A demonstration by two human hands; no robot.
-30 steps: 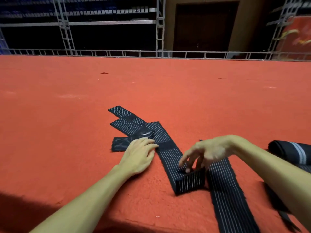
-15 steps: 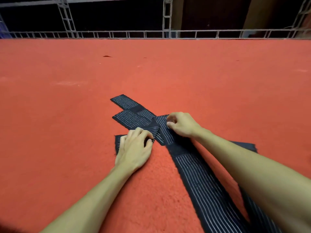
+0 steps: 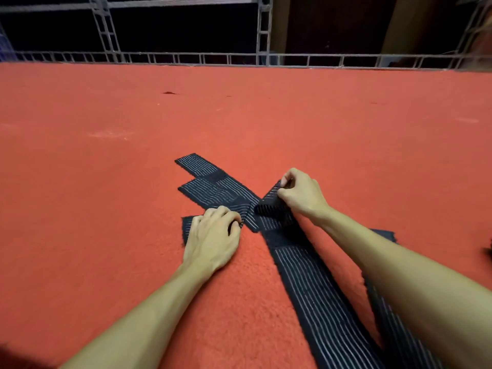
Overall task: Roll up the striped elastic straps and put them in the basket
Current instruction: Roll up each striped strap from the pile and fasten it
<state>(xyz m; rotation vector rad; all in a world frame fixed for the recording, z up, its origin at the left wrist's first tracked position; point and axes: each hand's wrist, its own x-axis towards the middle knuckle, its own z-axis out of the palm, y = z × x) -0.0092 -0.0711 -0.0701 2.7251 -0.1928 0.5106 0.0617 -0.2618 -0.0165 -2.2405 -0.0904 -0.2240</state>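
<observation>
Two hands engaged. Right hand (image 3: pixel 300 194) pinches lifted end of striped elastic strap (image 3: pixel 306 288), roll apparently beginning; left hand (image 3: pixel 213 235), fingers curled, grips second strap (image 3: pixel 187 226). Next: tight, even turns.

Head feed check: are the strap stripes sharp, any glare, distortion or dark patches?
Head view: stripes on the black white-striped elastic strap are sharp, no glare; grey metal truss uprights lean outward, wide-angle; background beyond the red carpet is near black.

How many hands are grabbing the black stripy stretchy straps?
2. The left hand grips one end of the black white-striped elastic straps on the red carpet; the right hand pinches a lifted end just right of it. No other hands show.
</observation>
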